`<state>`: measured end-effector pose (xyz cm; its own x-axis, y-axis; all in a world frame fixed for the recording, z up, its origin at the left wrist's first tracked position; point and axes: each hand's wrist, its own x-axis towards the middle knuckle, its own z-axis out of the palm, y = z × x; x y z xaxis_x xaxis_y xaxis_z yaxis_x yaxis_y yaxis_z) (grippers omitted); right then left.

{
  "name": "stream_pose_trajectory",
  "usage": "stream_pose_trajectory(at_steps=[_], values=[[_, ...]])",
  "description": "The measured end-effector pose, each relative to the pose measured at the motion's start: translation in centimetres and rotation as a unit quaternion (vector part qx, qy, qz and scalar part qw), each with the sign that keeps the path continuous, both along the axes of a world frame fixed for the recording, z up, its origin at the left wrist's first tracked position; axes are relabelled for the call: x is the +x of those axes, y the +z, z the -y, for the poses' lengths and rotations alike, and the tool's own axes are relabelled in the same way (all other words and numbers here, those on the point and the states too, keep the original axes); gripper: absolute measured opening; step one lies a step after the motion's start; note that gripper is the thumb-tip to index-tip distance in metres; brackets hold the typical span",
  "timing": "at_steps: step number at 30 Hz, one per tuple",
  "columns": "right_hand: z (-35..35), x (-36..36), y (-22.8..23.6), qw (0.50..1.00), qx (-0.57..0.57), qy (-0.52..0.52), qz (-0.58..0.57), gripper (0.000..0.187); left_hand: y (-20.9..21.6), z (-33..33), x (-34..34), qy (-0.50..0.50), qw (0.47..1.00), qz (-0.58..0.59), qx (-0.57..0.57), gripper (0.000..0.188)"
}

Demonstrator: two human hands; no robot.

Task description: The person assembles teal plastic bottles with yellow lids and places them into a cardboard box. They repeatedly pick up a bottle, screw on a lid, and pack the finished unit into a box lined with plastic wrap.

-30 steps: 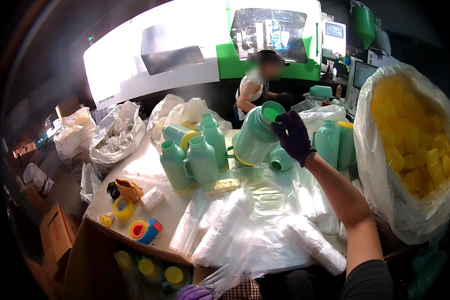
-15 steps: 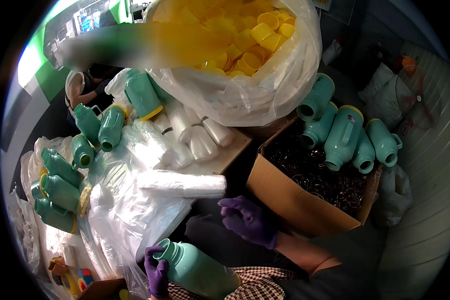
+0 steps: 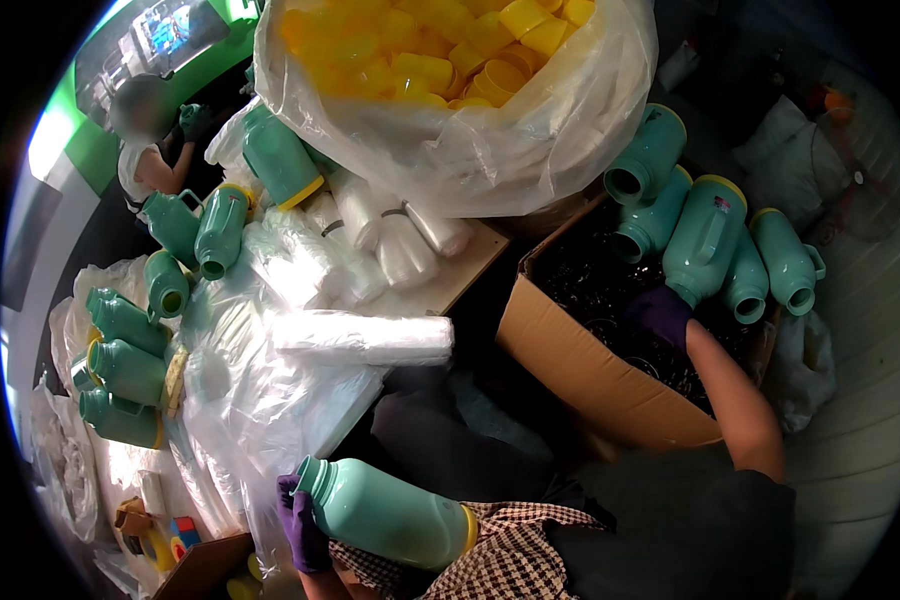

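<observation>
The surface's bare wooden corner (image 3: 482, 262) ends just short of the cardboard box (image 3: 600, 375), and a narrow dark gap runs between the two. A white plastic roll (image 3: 365, 338) lies with one end at the edge of the surface, and clear plastic sheeting (image 3: 270, 420) spreads over much of the rest. Above the gap, the big plastic bag (image 3: 470, 175) of yellow cups (image 3: 420, 72) bulges toward the box and closes off that side. Five green jugs (image 3: 705, 240) lie along the box's far right side, mouths pointing inward, so the way into the box is from its near side, over the front wall. The person's dark-clad legs (image 3: 450, 435) fill the room between the surface and the box.

The right hand (image 3: 660, 317), gloved in purple, is down among the dark, tangled pieces (image 3: 585, 295) in the box, right by the mouth of the middle jug; its fingers are hidden, so whether they are spread or closed cannot be told. The left hand (image 3: 304, 525), also in purple, is clamped on the neck of a green bottle (image 3: 400, 512). That bottle lies tilted across the checked cloth (image 3: 505, 540) at the lap, mouth toward the left hand, yellow base toward the right, well apart from the right hand.
</observation>
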<state>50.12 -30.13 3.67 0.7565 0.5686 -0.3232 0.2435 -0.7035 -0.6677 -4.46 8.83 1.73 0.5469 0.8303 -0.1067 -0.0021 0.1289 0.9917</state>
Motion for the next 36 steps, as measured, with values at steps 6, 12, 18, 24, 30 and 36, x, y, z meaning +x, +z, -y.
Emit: stream_pose_trajectory(at_steps=[6, 12, 18, 24, 30, 36], values=[[-3.4, -3.1, 3.9, 0.997, -0.019, -0.01, 0.077, 0.024, 0.4, 1.3, -1.4, 0.031, 0.997, 0.01, 0.069, 0.025], [-1.4, -1.3, -0.2, 0.99, -0.064, -0.004, 0.126, 0.018, 2.4, 2.5, -1.2, 0.033, 0.997, -0.003, 0.07, 0.025], [-6.1, -8.1, 11.0, 0.949, 0.289, -0.105, -0.061, 0.013, 1.9, 3.8, -2.4, 0.051, 0.996, 0.036, 0.068, 0.028], [-14.0, -16.1, 10.7, 0.832, 0.429, 0.049, -0.347, 0.017, 4.7, 4.2, -0.1, -0.001, 0.996, 0.076, 0.038, 0.032], [-22.4, -24.7, 8.0, 0.654, 0.398, 0.132, -0.63, 0.023, 3.7, 3.6, -1.6, -0.046, 0.989, 0.137, 0.034, 0.044], [-27.8, -32.4, 6.4, 0.839, 0.167, 0.334, -0.396, 0.02, 3.7, 4.4, -1.5, -0.026, 0.98, 0.193, 0.041, 0.093]])
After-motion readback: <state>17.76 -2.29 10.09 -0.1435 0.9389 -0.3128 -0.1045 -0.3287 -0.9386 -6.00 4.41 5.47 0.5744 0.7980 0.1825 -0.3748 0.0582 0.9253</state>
